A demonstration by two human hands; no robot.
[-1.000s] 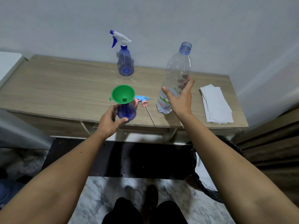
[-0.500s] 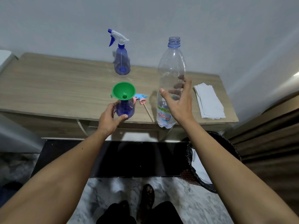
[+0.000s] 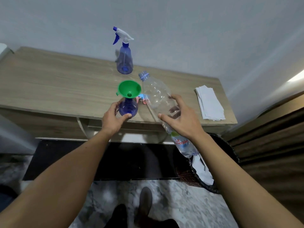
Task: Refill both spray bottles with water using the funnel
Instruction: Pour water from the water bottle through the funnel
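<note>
A green funnel (image 3: pixel 129 88) sits in the neck of a small blue spray bottle (image 3: pixel 128 107) near the front edge of the wooden table (image 3: pixel 57 84). My left hand (image 3: pixel 113 118) grips this bottle at its base. My right hand (image 3: pixel 182 119) holds a clear plastic water bottle (image 3: pixel 158 96), uncapped and tilted, its mouth up beside the funnel's right rim. It looks almost empty. A second blue spray bottle (image 3: pixel 124 60) with its white and blue trigger head on stands at the back by the wall.
A loose pink and blue trigger head (image 3: pixel 142 99) with its tube lies behind the tilted bottle. Folded white paper towels (image 3: pixel 209 102) lie at the table's right end. A dark bin (image 3: pixel 212 167) with white paper stands on the floor at the right.
The water bottle stood upright in my right hand; now it is lifted and tilted left, its mouth by the funnel. My left hand keeps its hold.
</note>
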